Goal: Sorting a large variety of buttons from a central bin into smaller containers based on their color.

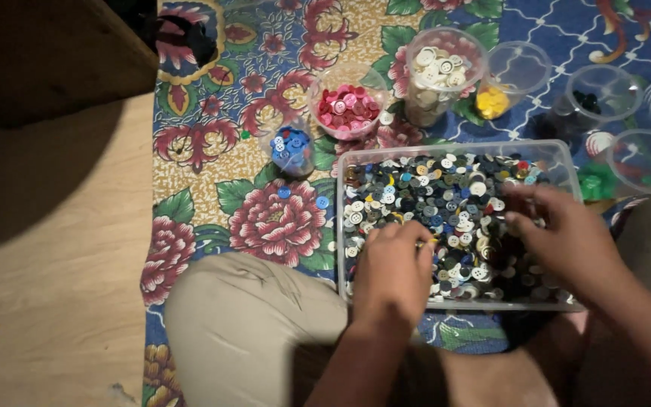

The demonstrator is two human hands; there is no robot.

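Head view: I look down at a clear plastic tub (566, 162) heaped with mixed buttons (446, 203), set on a floral cloth (212, 151).
Left hand (392, 271): curled knuckles-up in the heap's near-left part, fingertips seemingly pinched on something small; what exactly, I cannot tell.
Right hand (566, 241): loosely spread over the right of the heap, fingertips among the buttons; whether it holds one I cannot tell.
Cups: pink buttons (346, 105), white buttons (438, 71), blue buttons (292, 147) and yellow buttons (493, 102) stand beyond the tub.
Risk: I judge a sleeve or wrist could tip the light cups, remixing colours; two loose blue buttons (303, 197) already lie on the cloth.
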